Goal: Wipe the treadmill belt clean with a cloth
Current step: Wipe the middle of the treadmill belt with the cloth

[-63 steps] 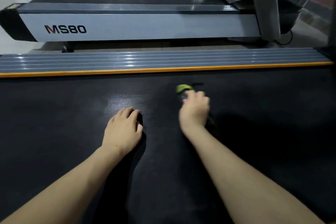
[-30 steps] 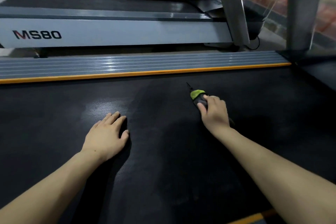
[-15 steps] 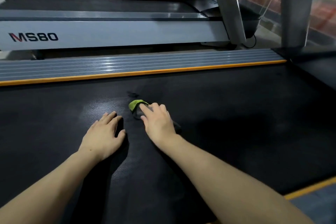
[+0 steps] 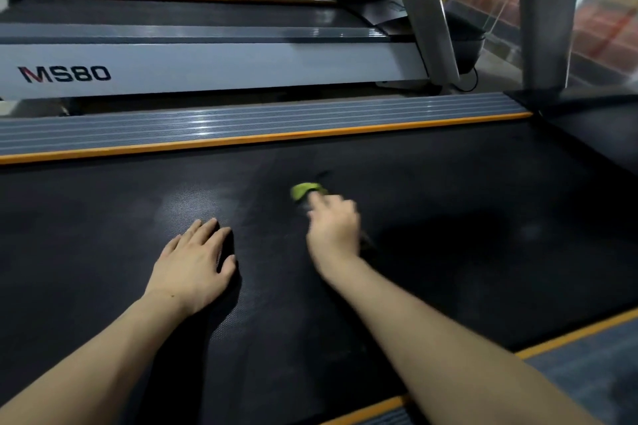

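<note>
The black treadmill belt (image 4: 448,190) fills the middle of the head view. My right hand (image 4: 333,229) lies on a dark cloth with a green edge (image 4: 303,190) and presses it onto the belt; most of the cloth is hidden under the hand, and the hand is blurred by motion. Whether its fingers curl round the cloth cannot be made out. My left hand (image 4: 193,266) rests flat on the belt to the left, fingers straight, holding nothing.
A ribbed grey side rail with an orange strip (image 4: 262,124) borders the belt's far side. Another orange strip (image 4: 569,335) marks the near right edge. Beyond stand other treadmills, one marked MS80 (image 4: 65,74), with slanted uprights (image 4: 424,10). A grey post (image 4: 549,10) rises at right.
My right hand has slid the cloth to the right across the belt, away from my left hand, after having swept left before. My left hand has stayed planted.
</note>
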`<state>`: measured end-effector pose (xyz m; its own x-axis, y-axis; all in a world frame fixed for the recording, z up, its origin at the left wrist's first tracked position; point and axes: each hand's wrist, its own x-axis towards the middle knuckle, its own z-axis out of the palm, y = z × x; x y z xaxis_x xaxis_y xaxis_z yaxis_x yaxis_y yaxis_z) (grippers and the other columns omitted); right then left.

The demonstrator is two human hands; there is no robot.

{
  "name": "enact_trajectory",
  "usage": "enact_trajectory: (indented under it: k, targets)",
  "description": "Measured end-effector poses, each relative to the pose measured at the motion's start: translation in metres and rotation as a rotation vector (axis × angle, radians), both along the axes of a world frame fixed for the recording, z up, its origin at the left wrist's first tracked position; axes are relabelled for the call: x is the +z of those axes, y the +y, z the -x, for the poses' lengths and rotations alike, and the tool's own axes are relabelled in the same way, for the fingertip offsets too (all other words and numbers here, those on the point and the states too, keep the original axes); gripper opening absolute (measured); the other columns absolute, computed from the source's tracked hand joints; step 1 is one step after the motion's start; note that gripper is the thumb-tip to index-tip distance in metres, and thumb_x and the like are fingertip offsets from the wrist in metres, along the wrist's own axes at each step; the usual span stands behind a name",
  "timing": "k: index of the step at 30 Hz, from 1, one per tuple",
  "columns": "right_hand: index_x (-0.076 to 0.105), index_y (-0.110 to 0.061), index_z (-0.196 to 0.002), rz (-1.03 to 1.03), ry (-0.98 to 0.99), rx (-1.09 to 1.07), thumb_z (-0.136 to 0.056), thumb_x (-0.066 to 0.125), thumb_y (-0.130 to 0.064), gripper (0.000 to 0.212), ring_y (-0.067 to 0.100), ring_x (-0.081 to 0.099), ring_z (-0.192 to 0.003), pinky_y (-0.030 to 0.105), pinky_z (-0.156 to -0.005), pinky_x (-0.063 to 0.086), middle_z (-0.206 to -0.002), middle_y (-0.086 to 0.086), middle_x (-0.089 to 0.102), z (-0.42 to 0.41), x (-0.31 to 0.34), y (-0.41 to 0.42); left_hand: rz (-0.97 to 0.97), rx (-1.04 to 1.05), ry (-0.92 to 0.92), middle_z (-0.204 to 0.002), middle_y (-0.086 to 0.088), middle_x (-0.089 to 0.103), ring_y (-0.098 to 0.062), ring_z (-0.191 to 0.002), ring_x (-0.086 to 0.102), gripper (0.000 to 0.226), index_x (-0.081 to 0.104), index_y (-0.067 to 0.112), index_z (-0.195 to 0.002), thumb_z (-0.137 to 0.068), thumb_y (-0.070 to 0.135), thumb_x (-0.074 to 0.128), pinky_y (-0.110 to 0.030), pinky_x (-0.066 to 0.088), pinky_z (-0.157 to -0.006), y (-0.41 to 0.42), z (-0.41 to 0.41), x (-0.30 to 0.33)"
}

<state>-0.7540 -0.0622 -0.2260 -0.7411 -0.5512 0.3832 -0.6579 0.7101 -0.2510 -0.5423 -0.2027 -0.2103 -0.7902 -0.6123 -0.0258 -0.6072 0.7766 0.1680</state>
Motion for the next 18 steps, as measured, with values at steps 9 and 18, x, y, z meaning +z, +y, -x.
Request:
enact_trajectory:
  k: [9, 18]
  targets:
    - [0.067, -0.024, -0.121, 0.056, 0.017, 0.099, -0.090, 0.055, -0.025, 0.034, 0.038, 0.058, -0.090, 0.045, -0.077, 0.055, -0.107, 0.010, 0.067, 0.067, 0.001, 0.069, 0.009, 0.012, -0.019, -0.165, 0.005, 0.024, -0.018, -0.155, 0.013, 0.060, 0.036, 0.033, -0.152, -0.097, 0.057, 0.037, -0.042, 0.019, -0.122, 0.000, -0.017, 0.002]
    - [0.059, -0.025, -0.113, -0.010, 0.002, -0.030, -0.087, 0.058, -0.024, 0.025, 0.031, 0.050, -0.090, 0.039, -0.070, 0.038, -0.101, 0.004, 0.058, -0.039, 0.001, -0.001, 0.005, 0.048, -0.056, -0.163, 0.006, 0.027, -0.018, -0.153, 0.018, 0.059, 0.035, 0.034, -0.151, -0.097, 0.057, 0.039, -0.042, 0.026, -0.118, -0.008, -0.046, 0.016]
